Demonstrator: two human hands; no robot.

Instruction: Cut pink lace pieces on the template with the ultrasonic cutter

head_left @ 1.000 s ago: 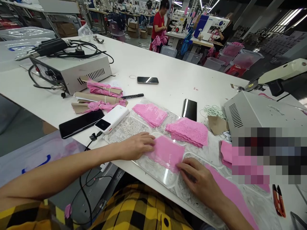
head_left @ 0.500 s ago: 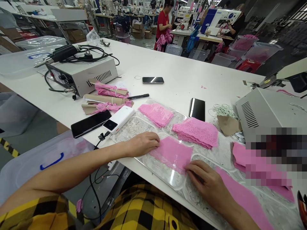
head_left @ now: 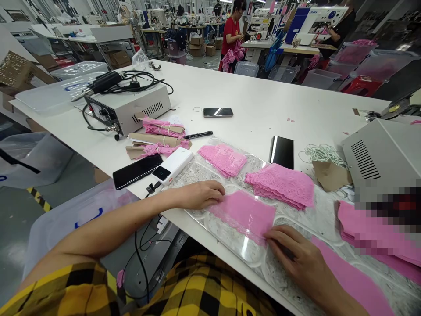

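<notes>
A single pink lace-edged fabric piece [head_left: 247, 213] lies flat on a clear plastic sheet [head_left: 245, 252] with rounded outlines. At its upper left edge is my left hand [head_left: 205, 194], fingers curled together on the cloth. My right hand [head_left: 292, 248] pinches the lower right corner between thumb and fingertips. Behind the piece sit a stack of pink lace pieces [head_left: 279, 184] and a smaller pink lace stack [head_left: 222, 159]. To the right of my right hand, a plain pink fabric piece [head_left: 351, 276] is partly hidden by my forearm.
A white power bank [head_left: 174, 164] and a black phone [head_left: 136, 171] lie at the left, near tied pink bundles [head_left: 158, 140]. Beyond stands a grey box unit with a handheld tool [head_left: 131, 107]. A second grey unit [head_left: 381, 153] and folded pink fabric [head_left: 371, 228] occupy the right.
The whole view has shifted, so the table and things appear farther right. Both hands stay at the same places on the pink fabric piece.
</notes>
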